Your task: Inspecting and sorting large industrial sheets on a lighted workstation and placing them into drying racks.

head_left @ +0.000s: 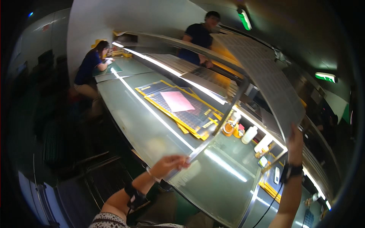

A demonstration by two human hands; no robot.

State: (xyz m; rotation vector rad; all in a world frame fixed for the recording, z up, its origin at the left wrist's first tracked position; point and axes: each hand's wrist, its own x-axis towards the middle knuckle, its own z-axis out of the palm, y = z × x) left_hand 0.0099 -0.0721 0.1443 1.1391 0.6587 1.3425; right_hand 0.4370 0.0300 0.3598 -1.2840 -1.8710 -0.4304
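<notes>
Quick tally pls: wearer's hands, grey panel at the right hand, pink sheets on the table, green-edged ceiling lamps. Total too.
Wearer's hands (left hand, right hand): 2
Grey panel at the right hand: 1
Pink sheet: 1
Green-edged ceiling lamps: 2
Total: 6

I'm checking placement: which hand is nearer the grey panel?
Right. The right hand touches the grey panel at its lower end; the left hand is apart, to its left, by the table.
</notes>
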